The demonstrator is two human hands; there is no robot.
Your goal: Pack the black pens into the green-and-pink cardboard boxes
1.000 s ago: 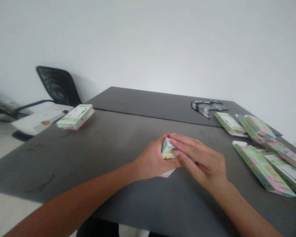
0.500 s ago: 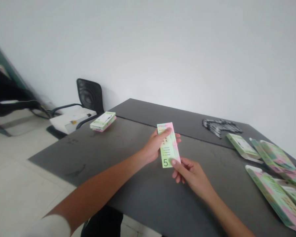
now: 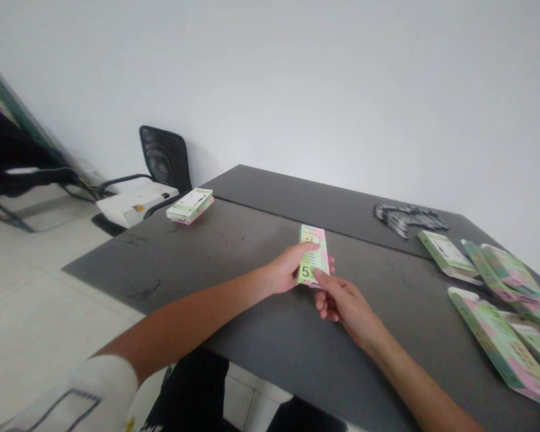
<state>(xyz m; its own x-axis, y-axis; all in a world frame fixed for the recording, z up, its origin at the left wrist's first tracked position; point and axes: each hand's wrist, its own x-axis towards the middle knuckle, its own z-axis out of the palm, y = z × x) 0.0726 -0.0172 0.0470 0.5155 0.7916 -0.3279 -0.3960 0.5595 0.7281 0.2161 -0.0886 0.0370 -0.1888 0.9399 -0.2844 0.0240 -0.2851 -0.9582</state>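
Observation:
Over the middle of the dark table (image 3: 247, 324), both hands grip one small green and pink cardboard box (image 3: 314, 259) printed with a large 5. My left hand (image 3: 290, 267) wraps round its left side, thumb across the front face. At the lower right corner my right hand (image 3: 342, 300) pinches the box, its thumb near the bottom edge and the other fingers curled. The near end of the box is tilted so a narrow pink end face shows. What lies behind the box is hidden.
Stacked boxes (image 3: 190, 206) sit at the table's left edge. To the right lie several green-pink cartons (image 3: 499, 342), some with open flaps, and a pile of black-and-white slim items (image 3: 409, 219). A black mesh chair (image 3: 165, 159) holding a white box (image 3: 135, 203) stands at the left.
The box has tipped back, so its face looks shorter and its near end face shows. Both hands still hold it. The camera view has shifted slightly.

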